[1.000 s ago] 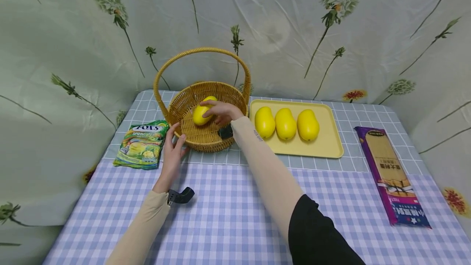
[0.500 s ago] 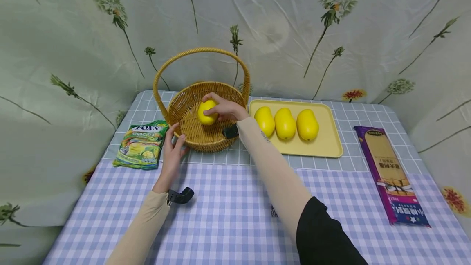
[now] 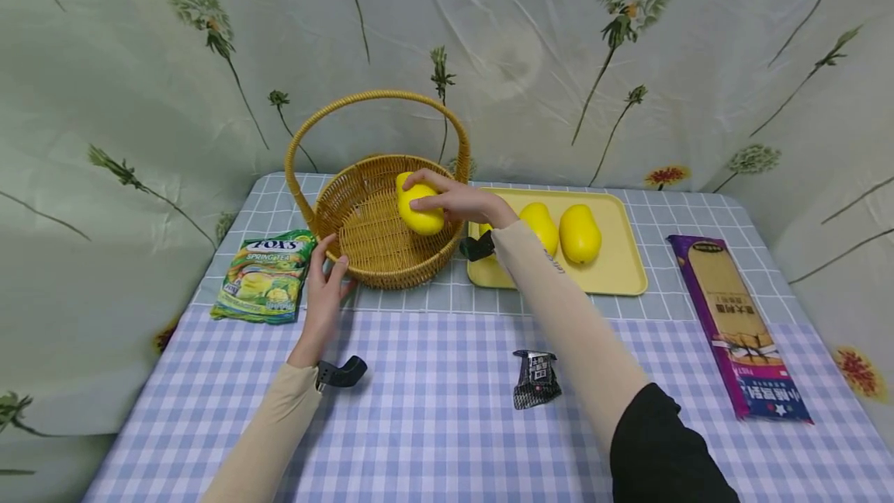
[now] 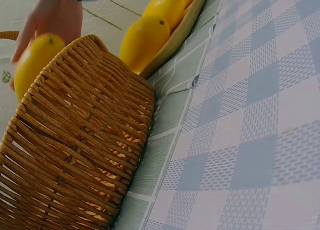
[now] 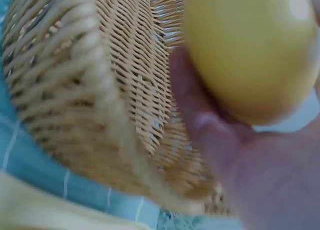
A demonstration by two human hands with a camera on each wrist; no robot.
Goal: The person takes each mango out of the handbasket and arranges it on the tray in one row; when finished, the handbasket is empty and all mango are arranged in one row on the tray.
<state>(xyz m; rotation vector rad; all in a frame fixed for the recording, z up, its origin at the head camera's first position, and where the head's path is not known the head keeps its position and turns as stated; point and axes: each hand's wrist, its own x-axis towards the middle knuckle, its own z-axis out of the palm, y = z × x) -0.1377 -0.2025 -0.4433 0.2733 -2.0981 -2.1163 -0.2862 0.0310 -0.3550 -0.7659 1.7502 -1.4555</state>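
Observation:
My right hand (image 3: pixel 464 200) grips a yellow mango (image 3: pixel 421 208) over the right part of the wicker basket (image 3: pixel 401 278). In the right wrist view, the thumb presses along the side of the mango (image 5: pixel 250 54), with the basket's weave (image 5: pixel 75 94) beside it. My left hand (image 3: pixel 324 297) touches the basket's front left rim with spread fingers; the left wrist view shows only the basket's outer wall (image 4: pixel 85 130), not this hand. On a yellow tray (image 3: pixel 615 278) to the right lie more mangoes (image 3: pixel 581 234), one mostly hidden by the right hand and wrist.
A green FOX'S candy bag (image 3: pixel 265 278) lies left of the basket. A small black packet (image 3: pixel 536 380) is on the checked cloth (image 3: pixel 433 410) in front. At the far right lies a long purple pasta pack (image 3: pixel 740 332). The basket's tall handle (image 3: pixel 377 94) arches above it.
My right hand has moved right with the mango, from the basket's middle toward its right rim. The arm's shift uncovers the black packet. My left hand stays at the rim.

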